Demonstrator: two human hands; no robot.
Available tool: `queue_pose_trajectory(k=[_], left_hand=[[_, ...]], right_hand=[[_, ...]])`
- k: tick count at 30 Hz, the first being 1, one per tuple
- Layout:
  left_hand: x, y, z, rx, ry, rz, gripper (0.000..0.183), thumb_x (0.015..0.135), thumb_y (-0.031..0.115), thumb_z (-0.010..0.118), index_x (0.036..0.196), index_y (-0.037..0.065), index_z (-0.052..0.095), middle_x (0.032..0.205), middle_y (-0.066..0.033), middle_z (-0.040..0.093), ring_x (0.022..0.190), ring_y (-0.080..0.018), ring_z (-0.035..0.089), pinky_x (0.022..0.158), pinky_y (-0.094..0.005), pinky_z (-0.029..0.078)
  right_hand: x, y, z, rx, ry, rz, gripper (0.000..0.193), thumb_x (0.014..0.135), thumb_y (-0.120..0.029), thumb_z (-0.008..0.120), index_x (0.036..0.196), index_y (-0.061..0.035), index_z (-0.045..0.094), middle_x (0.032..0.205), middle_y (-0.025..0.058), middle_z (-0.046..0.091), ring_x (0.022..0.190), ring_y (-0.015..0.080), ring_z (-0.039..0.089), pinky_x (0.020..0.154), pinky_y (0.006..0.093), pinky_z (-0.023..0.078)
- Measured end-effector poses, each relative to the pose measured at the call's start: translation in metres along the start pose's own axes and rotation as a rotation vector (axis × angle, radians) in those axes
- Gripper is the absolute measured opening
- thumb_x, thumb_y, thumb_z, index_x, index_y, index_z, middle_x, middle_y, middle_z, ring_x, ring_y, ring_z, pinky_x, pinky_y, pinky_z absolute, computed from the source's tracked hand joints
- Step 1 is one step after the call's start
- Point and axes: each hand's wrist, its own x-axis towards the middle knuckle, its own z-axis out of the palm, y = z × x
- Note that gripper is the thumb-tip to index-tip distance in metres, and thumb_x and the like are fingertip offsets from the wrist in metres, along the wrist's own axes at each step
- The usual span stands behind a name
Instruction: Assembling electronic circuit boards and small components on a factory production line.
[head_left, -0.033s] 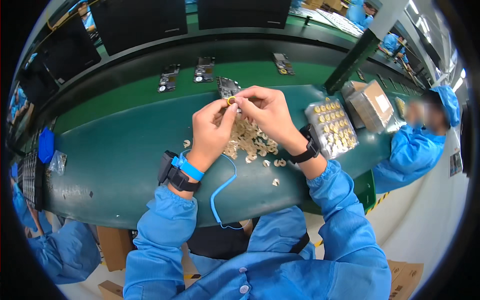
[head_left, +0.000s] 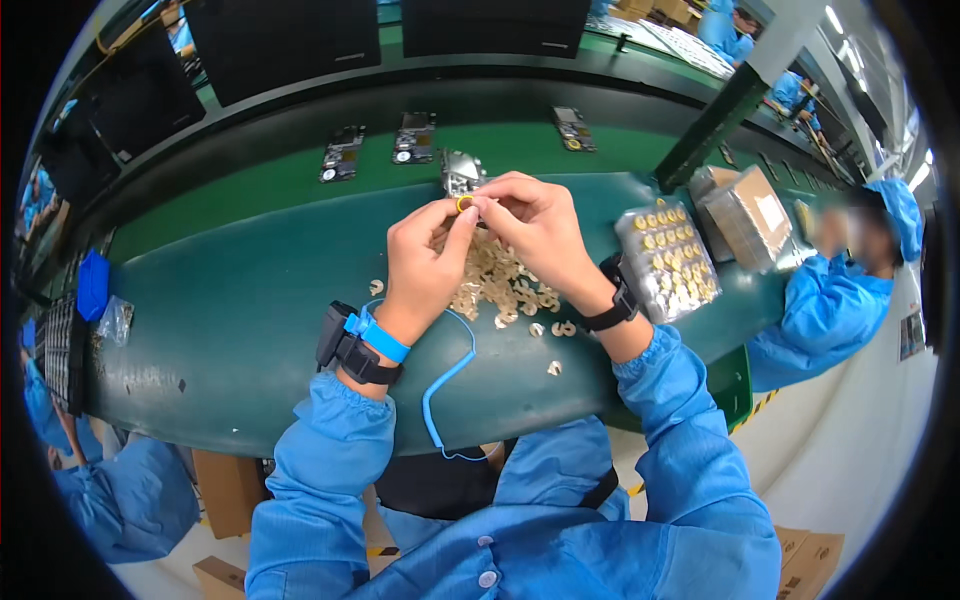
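Note:
Over the green work surface [head_left: 230, 330] my left hand [head_left: 430, 255] and my right hand [head_left: 535, 225] meet, fingertips closed in a pinch. Between them is a small yellow-rimmed round part [head_left: 464, 203], partly covered by the fingers. Just beyond the fingertips sits a circuit board [head_left: 462, 170] with silvery shields; its near end is hidden behind my hands. Under and behind my hands lies a heap of small pale, notched round pieces [head_left: 500, 285], a few scattered nearer me. A clear tray [head_left: 668, 260] with rows of yellow-rimmed round parts lies right of my right wrist.
Circuit boards [head_left: 342, 153] lie along the far green strip. Beside the tray stands a cardboard box [head_left: 748, 215], near a dark post [head_left: 708, 125]. A coiled blue cord [head_left: 432, 395] runs from my left wrist over the front edge. A co-worker [head_left: 830, 310] sits at the right.
The circuit board beyond my fingers now shows brighter silver surfaces, as if its tilt has changed. The view has shifted slightly; my hands keep the same pinch on the round part.

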Motion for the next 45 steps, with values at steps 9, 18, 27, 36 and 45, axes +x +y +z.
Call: queue_pose_trajectory(k=[9, 18, 27, 36, 45], left_hand=[[0.002, -0.005, -0.011, 0.324, -0.094, 0.042, 0.016, 0.100, 0.010, 0.065, 0.101, -0.005, 0.070, 0.080, -0.0060, 0.067, 0.069, -0.0087, 0.054, 0.062, -0.0264, 0.045], [0.002, -0.005, -0.011, 0.358, -0.160, 0.059, 0.016, 0.101, 0.009, 0.063, 0.102, -0.006, 0.069, 0.083, -0.0092, 0.068, 0.072, -0.0114, 0.057, 0.066, -0.0277, 0.047], [-0.002, -0.001, -0.008, 0.181, -0.075, -0.122, 0.015, 0.101, 0.006, 0.065, 0.108, -0.006, 0.070, 0.096, -0.0046, 0.072, 0.088, -0.0088, 0.068, 0.080, -0.0233, 0.053], [-0.002, -0.009, -0.009, 0.245, -0.071, 0.043, 0.015, 0.098, 0.006, 0.068, 0.106, -0.006, 0.071, 0.090, -0.0096, 0.073, 0.078, -0.0089, 0.067, 0.067, -0.0253, 0.053], [-0.002, 0.003, -0.009, -0.068, -0.043, -0.154, 0.019, 0.103, 0.008, 0.063, 0.112, -0.008, 0.070, 0.103, -0.0080, 0.073, 0.091, -0.0119, 0.069, 0.083, -0.0267, 0.057]], right_hand=[[-0.006, 0.017, -0.010, -0.291, -0.007, -0.128, 0.013, 0.090, -0.005, 0.073, 0.100, 0.0028, 0.075, 0.077, 0.0056, 0.066, 0.064, 0.0076, 0.060, 0.056, 0.0247, 0.047], [-0.008, 0.008, -0.017, -0.336, -0.104, -0.209, 0.011, 0.087, -0.003, 0.073, 0.096, 0.0043, 0.073, 0.075, 0.0085, 0.064, 0.060, 0.0115, 0.060, 0.056, 0.0264, 0.048], [-0.009, 0.010, -0.014, -0.296, -0.077, -0.222, 0.010, 0.085, -0.001, 0.073, 0.088, 0.0063, 0.067, 0.074, 0.0075, 0.061, 0.058, 0.0103, 0.059, 0.054, 0.0254, 0.048], [-0.013, 0.009, -0.010, -0.262, -0.012, -0.185, 0.008, 0.085, 0.000, 0.073, 0.088, 0.0051, 0.068, 0.074, 0.0045, 0.062, 0.059, 0.0056, 0.055, 0.053, 0.0223, 0.046], [-0.014, 0.009, -0.006, -0.199, 0.033, -0.223, 0.008, 0.087, -0.001, 0.073, 0.088, 0.0048, 0.068, 0.072, 0.0015, 0.062, 0.059, 0.0030, 0.053, 0.052, 0.0200, 0.043]])
